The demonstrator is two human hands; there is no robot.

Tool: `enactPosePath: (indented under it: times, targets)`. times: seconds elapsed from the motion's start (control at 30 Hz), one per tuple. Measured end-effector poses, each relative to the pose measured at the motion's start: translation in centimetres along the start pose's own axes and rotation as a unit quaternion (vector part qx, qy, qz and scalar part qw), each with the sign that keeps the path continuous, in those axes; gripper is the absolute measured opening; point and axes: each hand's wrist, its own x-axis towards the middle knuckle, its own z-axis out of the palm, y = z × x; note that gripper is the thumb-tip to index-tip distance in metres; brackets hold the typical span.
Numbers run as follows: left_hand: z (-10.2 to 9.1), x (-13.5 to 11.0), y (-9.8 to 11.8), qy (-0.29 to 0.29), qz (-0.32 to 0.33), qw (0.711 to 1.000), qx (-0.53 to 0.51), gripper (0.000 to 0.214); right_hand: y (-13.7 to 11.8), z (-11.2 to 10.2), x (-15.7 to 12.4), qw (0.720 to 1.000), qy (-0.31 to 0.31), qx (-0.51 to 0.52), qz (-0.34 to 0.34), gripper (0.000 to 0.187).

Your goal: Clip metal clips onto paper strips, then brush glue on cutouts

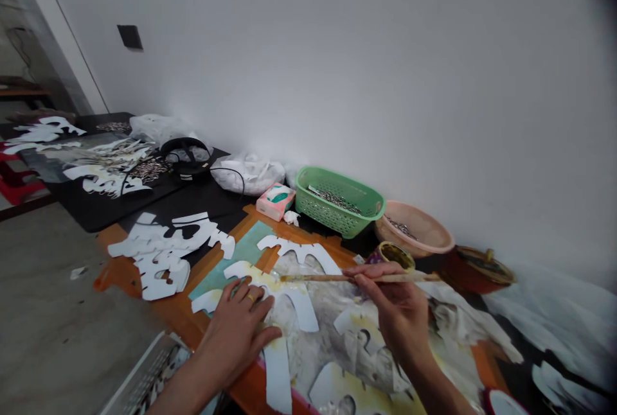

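My right hand (398, 306) grips a thin wooden-handled brush (315, 278) that lies nearly level, its tip pointing left. The tip is at a white curved cut-out piece (301, 309) with notches and yellowish smears. My left hand (236, 318), with a ring on one finger, presses on that piece with its fingers spread. Another white notched piece (308, 251) lies just beyond, and a long white strip (278, 376) runs below the left hand. Smeared pieces (366, 331) rest on the stained sheet near my right wrist. Behind the right hand stands an open can (393, 254) with yellow-stained rim.
Along the wall stand a green basket (337, 200) of metal parts, a pink bowl (424, 229), a tissue box (276, 202) and a dark red tin (477, 269). Stacked white cut-outs (164, 254) lie left. A white crate (144, 370) sits below the table edge.
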Motion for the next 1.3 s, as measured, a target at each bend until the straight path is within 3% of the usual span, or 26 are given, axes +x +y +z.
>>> enactPosePath:
  times: [0.37, 0.83, 1.3]
  targets:
    - [-0.1, 0.0, 0.1, -0.009, -0.006, 1.0, -0.008, 0.039, -0.1, 0.1, -0.3, 0.999, -0.043, -0.006, -0.012, 0.012]
    - [0.4, -0.1, -0.2, 0.026, 0.017, 1.0, 0.002, 0.038, -1.2, -2.6, -1.5, 0.994, -0.099, -0.039, 0.002, 0.011]
    - [-0.1, 0.0, 0.2, -0.001, -0.001, 1.0, 0.005, 0.037, -0.7, -3.9, -1.7, 0.987, -0.136, -0.07, -0.039, 0.013]
